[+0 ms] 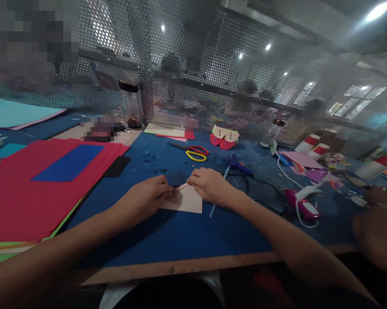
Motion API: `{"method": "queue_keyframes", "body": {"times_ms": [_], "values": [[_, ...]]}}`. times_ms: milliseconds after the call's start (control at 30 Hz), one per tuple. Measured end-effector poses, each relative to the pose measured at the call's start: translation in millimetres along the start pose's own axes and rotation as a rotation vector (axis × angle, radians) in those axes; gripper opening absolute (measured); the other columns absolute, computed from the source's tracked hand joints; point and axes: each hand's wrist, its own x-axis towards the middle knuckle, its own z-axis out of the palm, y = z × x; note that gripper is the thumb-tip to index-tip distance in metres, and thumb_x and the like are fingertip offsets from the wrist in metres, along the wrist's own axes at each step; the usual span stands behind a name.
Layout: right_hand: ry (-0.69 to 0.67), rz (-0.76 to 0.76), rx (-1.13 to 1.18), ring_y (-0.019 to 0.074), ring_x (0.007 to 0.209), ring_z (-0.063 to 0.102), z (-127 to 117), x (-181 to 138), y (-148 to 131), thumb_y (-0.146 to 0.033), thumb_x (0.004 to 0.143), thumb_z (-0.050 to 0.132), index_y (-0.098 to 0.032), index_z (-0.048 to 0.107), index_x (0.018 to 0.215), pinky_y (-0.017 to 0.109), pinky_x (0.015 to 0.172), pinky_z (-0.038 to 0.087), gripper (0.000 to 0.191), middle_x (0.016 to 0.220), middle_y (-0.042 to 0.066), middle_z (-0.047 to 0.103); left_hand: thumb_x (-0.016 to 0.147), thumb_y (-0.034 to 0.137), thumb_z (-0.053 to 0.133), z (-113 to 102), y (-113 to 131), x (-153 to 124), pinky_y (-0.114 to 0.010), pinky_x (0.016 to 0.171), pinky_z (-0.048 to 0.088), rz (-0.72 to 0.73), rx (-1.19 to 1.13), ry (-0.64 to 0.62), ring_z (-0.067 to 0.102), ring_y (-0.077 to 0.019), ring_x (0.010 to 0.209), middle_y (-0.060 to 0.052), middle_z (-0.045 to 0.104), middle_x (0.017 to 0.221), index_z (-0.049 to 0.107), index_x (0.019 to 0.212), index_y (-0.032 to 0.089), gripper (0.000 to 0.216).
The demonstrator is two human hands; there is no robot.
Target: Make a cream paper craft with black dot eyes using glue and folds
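Observation:
A cream piece of paper (188, 201) lies on the blue tabletop right before me, its far edge seemingly folded over. My left hand (151, 192) pinches that edge on the left, fingers closed and pressed down. At the upper right of the paper, my right hand (208, 182) grips the same edge with fingers bunched together. Just beyond the hands rest scissors (196, 152) with one red and one yellow handle. To the right lies a blue glue gun (238, 165) with a pale glue stick (214, 209) reaching toward me.
Red paper sheets (51, 206) with a blue strip (71, 162) are stacked at left. Farther back stand a glass bottle (130, 107) and a cream-and-red paper cutout (224, 136). A magenta device (303, 205) with a white cable sits right, near another person's arm (378, 227).

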Motion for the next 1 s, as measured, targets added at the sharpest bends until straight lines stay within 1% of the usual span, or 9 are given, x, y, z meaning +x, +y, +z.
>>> {"method": "queue_keyframes", "body": {"times_ms": [100, 200, 267, 333, 467, 600, 767, 900, 1000], "values": [[0.0, 0.086, 0.082, 0.0217, 0.103, 0.061, -2, 11, 2, -0.029, 0.105, 0.052, -0.018, 0.074, 0.105, 0.032, 0.085, 0.04, 0.024, 0.111, 0.009, 0.071, 0.101, 0.026, 0.043, 1, -1, 0, -0.03, 0.077, 0.049, 0.015, 0.01, 0.014, 0.066, -0.0209, 0.089, -0.007, 0.069, 0.1, 0.078, 0.104, 0.023, 0.036], [-0.032, 0.171, 0.153, 0.0182, 0.088, 0.065, 0, 27, 7, -0.043, 0.102, 0.057, -0.02, 0.073, 0.096, 0.027, 0.071, 0.039, 0.029, 0.101, 0.005, 0.073, 0.102, 0.027, 0.042, 1, -2, 0, -0.029, 0.078, 0.049, 0.003, 0.003, 0.021, 0.066, -0.0208, 0.091, -0.007, 0.069, 0.103, 0.077, 0.112, 0.025, 0.037], [-0.083, 0.215, 0.205, 0.0164, 0.079, 0.065, 1, 36, 11, -0.046, 0.096, 0.063, -0.021, 0.072, 0.09, 0.026, 0.063, 0.036, 0.028, 0.092, 0.002, 0.074, 0.102, 0.027, 0.042, 2, -3, 0, -0.03, 0.079, 0.049, -0.004, 0.006, 0.019, 0.067, -0.0213, 0.092, -0.007, 0.069, 0.103, 0.077, 0.114, 0.025, 0.037], [-0.13, 0.247, 0.246, 0.016, 0.075, 0.064, 2, 43, 14, -0.046, 0.092, 0.067, -0.022, 0.071, 0.086, 0.025, 0.06, 0.035, 0.025, 0.086, 0.001, 0.075, 0.103, 0.027, 0.043, 2, -3, 0, -0.03, 0.08, 0.049, 0.005, 0.003, 0.01, 0.067, -0.0219, 0.094, -0.007, 0.068, 0.103, 0.077, 0.111, 0.024, 0.035], [-0.187, 0.275, 0.302, 0.0158, 0.075, 0.063, -2, 45, 11, -0.047, 0.088, 0.068, -0.022, 0.07, 0.087, 0.024, 0.06, 0.036, 0.026, 0.087, 0.001, 0.075, 0.104, 0.031, 0.044, 3, -4, 1, -0.03, 0.078, 0.047, 0.015, -0.022, 0.007, 0.066, -0.0209, 0.092, -0.007, 0.066, 0.104, 0.076, 0.115, 0.024, 0.034], [-0.18, 0.273, 0.314, 0.0163, 0.078, 0.063, -5, 43, 6, -0.045, 0.086, 0.068, -0.022, 0.068, 0.086, 0.025, 0.061, 0.036, 0.024, 0.089, 0.002, 0.073, 0.105, 0.032, 0.042, 4, -5, 2, -0.03, 0.08, 0.046, 0.013, -0.049, 0.0, 0.065, -0.0206, 0.092, -0.006, 0.065, 0.103, 0.074, 0.122, 0.025, 0.036], [-0.128, 0.23, 0.317, 0.0183, 0.09, 0.062, -1, 43, 4, -0.038, 0.084, 0.068, -0.022, 0.069, 0.087, 0.025, 0.067, 0.038, 0.016, 0.095, 0.002, 0.071, 0.105, 0.03, 0.043, 4, -4, 3, -0.03, 0.079, 0.046, 0.021, -0.023, -0.009, 0.065, -0.0207, 0.091, -0.006, 0.064, 0.102, 0.075, 0.122, 0.024, 0.036], [-0.131, 0.226, 0.339, 0.0166, 0.085, 0.062, 0, 44, 5, -0.042, 0.083, 0.07, -0.022, 0.07, 0.087, 0.024, 0.066, 0.039, 0.021, 0.093, 0.001, 0.071, 0.104, 0.026, 0.041, 3, -2, 3, -0.031, 0.077, 0.046, 0.026, 0.019, -0.016, 0.064, -0.0206, 0.089, -0.007, 0.064, 0.101, 0.076, 0.117, 0.022, 0.037], [-0.126, 0.24, 0.342, 0.0174, 0.086, 0.063, 2, 45, 6, -0.043, 0.081, 0.072, -0.022, 0.07, 0.086, 0.024, 0.065, 0.039, 0.022, 0.091, 0.001, 0.071, 0.105, 0.026, 0.041, 3, -2, 3, -0.031, 0.076, 0.045, 0.026, 0.047, -0.023, 0.064, -0.0213, 0.089, -0.007, 0.063, 0.1, 0.077, 0.114, 0.022, 0.037]]}}
